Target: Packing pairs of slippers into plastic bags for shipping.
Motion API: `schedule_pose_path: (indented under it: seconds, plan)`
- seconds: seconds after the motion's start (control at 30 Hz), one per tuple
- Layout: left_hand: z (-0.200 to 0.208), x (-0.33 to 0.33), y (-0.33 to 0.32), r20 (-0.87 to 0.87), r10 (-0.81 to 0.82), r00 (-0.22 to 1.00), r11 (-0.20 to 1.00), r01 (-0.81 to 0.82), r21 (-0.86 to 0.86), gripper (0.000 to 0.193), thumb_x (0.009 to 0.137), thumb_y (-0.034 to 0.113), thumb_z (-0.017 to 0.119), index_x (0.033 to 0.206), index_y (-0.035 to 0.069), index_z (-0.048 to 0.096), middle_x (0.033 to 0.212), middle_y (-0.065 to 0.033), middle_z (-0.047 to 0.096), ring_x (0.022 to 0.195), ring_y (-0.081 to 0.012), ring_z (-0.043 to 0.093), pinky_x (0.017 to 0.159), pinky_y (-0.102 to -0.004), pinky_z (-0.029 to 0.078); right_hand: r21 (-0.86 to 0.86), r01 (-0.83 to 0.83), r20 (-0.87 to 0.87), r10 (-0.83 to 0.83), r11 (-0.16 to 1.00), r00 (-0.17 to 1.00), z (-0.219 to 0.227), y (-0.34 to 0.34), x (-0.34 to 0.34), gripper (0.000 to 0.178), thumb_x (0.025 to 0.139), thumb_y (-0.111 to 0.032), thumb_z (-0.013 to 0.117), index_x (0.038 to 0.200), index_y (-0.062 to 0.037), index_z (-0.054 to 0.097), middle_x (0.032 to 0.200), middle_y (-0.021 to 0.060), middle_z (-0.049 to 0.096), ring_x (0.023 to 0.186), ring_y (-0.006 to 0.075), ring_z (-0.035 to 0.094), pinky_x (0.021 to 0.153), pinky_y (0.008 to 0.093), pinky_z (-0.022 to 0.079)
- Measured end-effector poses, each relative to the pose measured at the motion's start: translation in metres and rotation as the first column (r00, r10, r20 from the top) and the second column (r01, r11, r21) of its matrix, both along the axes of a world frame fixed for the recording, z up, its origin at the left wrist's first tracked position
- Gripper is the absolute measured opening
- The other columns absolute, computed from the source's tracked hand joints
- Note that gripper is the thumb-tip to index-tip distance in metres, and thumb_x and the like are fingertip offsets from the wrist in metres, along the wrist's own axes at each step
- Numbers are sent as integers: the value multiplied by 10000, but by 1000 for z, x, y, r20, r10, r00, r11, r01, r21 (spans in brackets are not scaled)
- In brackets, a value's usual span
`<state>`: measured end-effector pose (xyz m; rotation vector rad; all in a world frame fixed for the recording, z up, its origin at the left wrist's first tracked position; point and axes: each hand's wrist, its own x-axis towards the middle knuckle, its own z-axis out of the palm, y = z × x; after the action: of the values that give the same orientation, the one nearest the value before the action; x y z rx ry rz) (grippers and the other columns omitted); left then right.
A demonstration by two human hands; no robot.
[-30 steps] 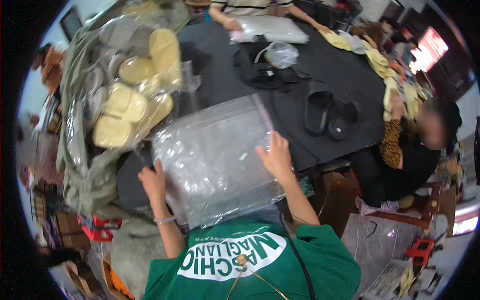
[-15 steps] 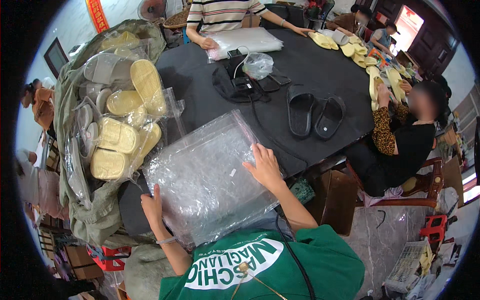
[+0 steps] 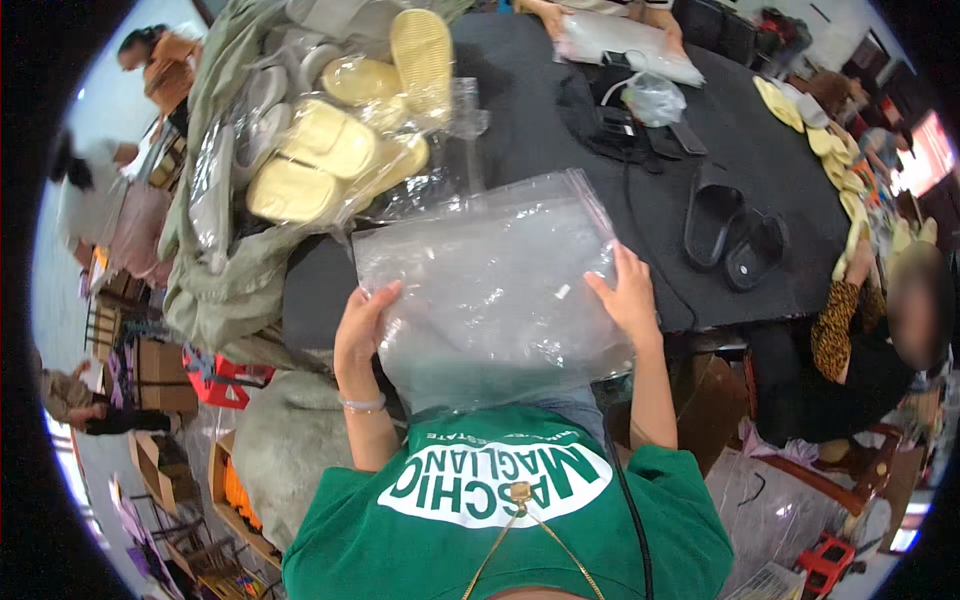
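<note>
Both hands clamped on a clear plastic bag (image 3: 495, 285) – left hand (image 3: 362, 325) on its left edge, right hand (image 3: 625, 295) on the right – holding it spread flat over the near edge of the black table (image 3: 560, 140); yellow slippers (image 3: 330, 150) piled at far-left corner, black slippers (image 3: 730, 230) at right edge

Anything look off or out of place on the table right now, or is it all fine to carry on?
Nothing looks spilled or damaged. The clear plastic bag is crinkled and sits slightly tilted, left hand and right hand on its sides. The black slippers lie as a pair on the black table. The bagged yellow slippers are heaped loosely.
</note>
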<state>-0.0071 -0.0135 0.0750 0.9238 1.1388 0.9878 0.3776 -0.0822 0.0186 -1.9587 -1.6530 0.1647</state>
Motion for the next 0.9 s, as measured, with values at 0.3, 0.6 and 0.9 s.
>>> schedule_pose_path:
  seconds: [0.3,0.6,0.9]
  plan:
    - [92,-18,-53,-4,-543,840,464,304,832,430,677,-57,613,1102,-89,562,1004,-244,630,929,-390,621,809,-452,518,181,-503,-908,341,845,245,28,19,8,936,720,-250,791,1439,1,246,1379,89,436,1255,209,413,1071,349,286]
    - [118,-62,27,116,-95,989,528,-49,848,540,730,-23,693,1216,-38,459,1093,-168,594,1022,-280,589,798,-444,527,433,-56,-803,413,900,430,130,31,8,279,705,-54,788,950,-24,659,793,-10,658,716,113,620,726,243,498]
    - [67,-31,61,-156,144,977,774,-14,633,324,799,185,742,1014,22,563,928,-40,612,840,-106,548,758,-253,435,375,-194,-635,404,906,659,118,31,20,481,721,-81,792,1143,-12,572,1033,38,616,929,145,578,831,276,469]
